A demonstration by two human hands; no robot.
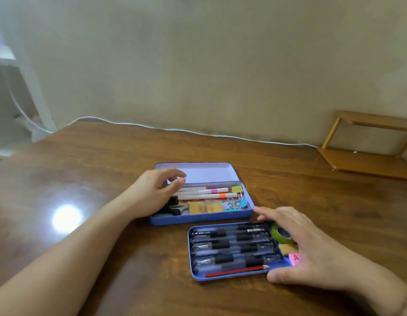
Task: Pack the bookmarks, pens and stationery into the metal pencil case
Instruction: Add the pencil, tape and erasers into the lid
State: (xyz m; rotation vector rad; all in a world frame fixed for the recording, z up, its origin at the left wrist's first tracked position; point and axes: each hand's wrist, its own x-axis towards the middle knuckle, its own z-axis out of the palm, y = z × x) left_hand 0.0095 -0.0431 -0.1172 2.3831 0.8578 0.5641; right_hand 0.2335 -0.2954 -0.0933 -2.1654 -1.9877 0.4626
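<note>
The blue metal pencil case lies open mid-table, its lid tipped back. Inside are white markers, black scissors, yellow sticky notes and coloured binder clips. Just in front sits the case's blue inner tray with several black pens, a red pencil, a green tape roll and a pink tag. My left hand hovers over the case's left end, fingers loosely curled, holding nothing. My right hand spreads over the tray's right end, thumb at its front edge.
The wooden table runs to a wall at the back, with a white cable along its far edge. A small wooden shelf stand sits at the back right. A light glare shows on the left.
</note>
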